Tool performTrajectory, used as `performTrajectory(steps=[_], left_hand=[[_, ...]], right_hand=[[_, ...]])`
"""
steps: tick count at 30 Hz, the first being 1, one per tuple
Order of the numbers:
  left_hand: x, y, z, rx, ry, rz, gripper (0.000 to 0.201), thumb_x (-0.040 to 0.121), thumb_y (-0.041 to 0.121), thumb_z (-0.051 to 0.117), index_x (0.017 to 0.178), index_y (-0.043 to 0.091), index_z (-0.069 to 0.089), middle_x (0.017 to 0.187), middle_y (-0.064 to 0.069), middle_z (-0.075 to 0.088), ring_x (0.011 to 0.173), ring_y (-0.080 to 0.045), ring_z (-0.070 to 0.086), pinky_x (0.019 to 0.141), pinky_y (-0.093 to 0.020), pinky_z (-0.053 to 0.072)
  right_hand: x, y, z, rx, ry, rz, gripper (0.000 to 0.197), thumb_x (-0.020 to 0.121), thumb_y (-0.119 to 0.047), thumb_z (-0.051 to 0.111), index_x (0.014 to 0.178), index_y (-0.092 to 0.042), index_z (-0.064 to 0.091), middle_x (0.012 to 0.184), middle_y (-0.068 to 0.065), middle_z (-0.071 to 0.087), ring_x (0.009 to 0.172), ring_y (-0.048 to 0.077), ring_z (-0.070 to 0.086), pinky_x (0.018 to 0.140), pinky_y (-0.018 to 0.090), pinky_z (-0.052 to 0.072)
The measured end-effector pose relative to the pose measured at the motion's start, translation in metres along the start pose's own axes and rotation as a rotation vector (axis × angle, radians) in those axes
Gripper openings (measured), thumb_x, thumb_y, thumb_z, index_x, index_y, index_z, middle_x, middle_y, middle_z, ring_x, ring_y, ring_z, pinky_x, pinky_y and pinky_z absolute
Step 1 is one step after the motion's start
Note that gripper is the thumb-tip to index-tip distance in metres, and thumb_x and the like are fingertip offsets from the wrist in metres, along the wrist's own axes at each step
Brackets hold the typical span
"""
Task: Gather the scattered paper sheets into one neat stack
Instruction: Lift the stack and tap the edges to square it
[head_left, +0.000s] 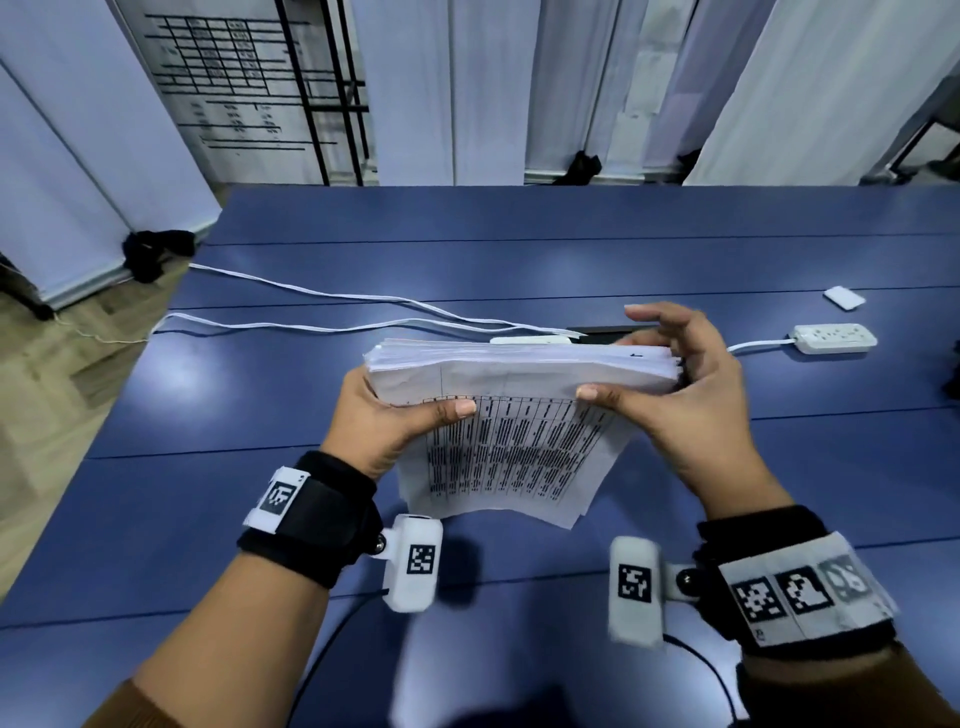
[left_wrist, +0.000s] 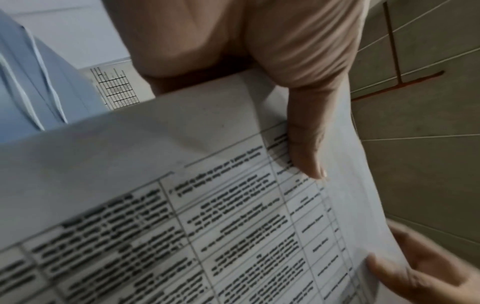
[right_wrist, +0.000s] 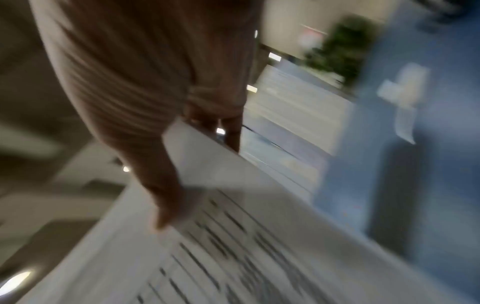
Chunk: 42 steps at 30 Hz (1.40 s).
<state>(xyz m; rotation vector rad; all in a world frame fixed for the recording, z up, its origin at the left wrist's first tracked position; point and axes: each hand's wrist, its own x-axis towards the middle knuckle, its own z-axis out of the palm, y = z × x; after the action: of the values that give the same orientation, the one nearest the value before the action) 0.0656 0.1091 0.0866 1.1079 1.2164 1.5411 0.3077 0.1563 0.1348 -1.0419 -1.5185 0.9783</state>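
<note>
White paper stack (head_left: 519, 364), thick yet limp, held upright above the desk (head_left: 519, 249); left hand (head_left: 384, 421) and right hand (head_left: 670, 384) each pinch a side edge, the surest grip for squaring.

Each forearm wore a black wristband (head_left: 311, 514) bearing white square-coded tags, a white camera block (head_left: 413, 569) hinged beside it; brown sleeves (head_left: 132, 706) showed.

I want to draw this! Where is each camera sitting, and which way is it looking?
Head: worn on the head, looking forward and down at the blue table; both hands and wristbands show, holding the paper stack.
Left wrist: on the left wrist, looking along the left hand; its thumb lies on the printed sheet.
Right wrist: on the right wrist, blurred, looking along the right hand.
Shared: all three show the paper stack.
</note>
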Motion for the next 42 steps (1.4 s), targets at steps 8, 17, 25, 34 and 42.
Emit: performTrajectory(steps=[8, 17, 25, 34, 42], left_hand=[[-0.003, -0.011, 0.008, -0.033, -0.05, -0.035, 0.048, 0.053, -0.015, 0.082, 0.086, 0.018, 0.076, 0.088, 0.002, 0.076, 0.083, -0.009, 0.07, 0.074, -0.022, 0.054], [-0.009, -0.055, -0.013, 0.004, -0.014, -0.206, 0.038, 0.043, -0.004, 0.086, 0.073, 0.013, 0.07, 0.073, 0.002, 0.07, 0.069, -0.013, 0.061, 0.065, -0.027, 0.056], [-0.028, -0.099, -0.074, -0.198, 0.293, -0.294, 0.078, 0.039, 0.014, 0.089, 0.112, 0.01, 0.061, 0.111, -0.008, 0.068, 0.095, -0.017, 0.064, 0.082, -0.03, 0.056], [-0.004, -0.048, -0.062, -0.191, 0.103, -0.179, 0.032, 0.052, -0.009, 0.073, 0.078, 0.008, 0.076, 0.08, -0.008, 0.075, 0.074, -0.018, 0.071, 0.065, -0.027, 0.058], [-0.01, -0.085, -0.076, 0.005, 0.068, -0.255, 0.09, 0.027, 0.028, 0.098, 0.105, -0.005, 0.066, 0.097, -0.013, 0.074, 0.085, -0.018, 0.071, 0.073, -0.026, 0.056]], right_hand=[[0.003, -0.052, 0.059, -1.279, -0.503, -0.374, 0.042, 0.086, -0.042, 0.06, 0.123, -0.029, 0.047, 0.114, -0.006, 0.061, 0.111, 0.024, 0.055, 0.087, 0.042, 0.035], [0.004, -0.059, 0.095, -1.131, -0.44, -0.552, 0.018, 0.074, -0.021, 0.066, 0.079, -0.025, 0.05, 0.076, -0.001, 0.069, 0.079, 0.03, 0.066, 0.046, 0.027, 0.016], [0.02, -0.009, -0.002, 0.103, -0.068, 0.085, 0.028, 0.072, 0.013, 0.072, 0.092, -0.007, 0.068, 0.066, -0.011, 0.071, 0.063, -0.001, 0.064, 0.061, 0.017, 0.054], [-0.024, 0.088, -0.02, 0.55, 0.066, 0.265, 0.029, 0.071, -0.005, 0.068, 0.098, -0.015, 0.069, 0.094, 0.001, 0.076, 0.09, 0.013, 0.071, 0.078, 0.023, 0.056], [-0.04, 0.137, -0.029, 0.376, -0.022, 0.457, 0.05, 0.059, -0.002, 0.077, 0.107, -0.002, 0.063, 0.092, 0.003, 0.076, 0.085, 0.014, 0.07, 0.073, 0.026, 0.057]])
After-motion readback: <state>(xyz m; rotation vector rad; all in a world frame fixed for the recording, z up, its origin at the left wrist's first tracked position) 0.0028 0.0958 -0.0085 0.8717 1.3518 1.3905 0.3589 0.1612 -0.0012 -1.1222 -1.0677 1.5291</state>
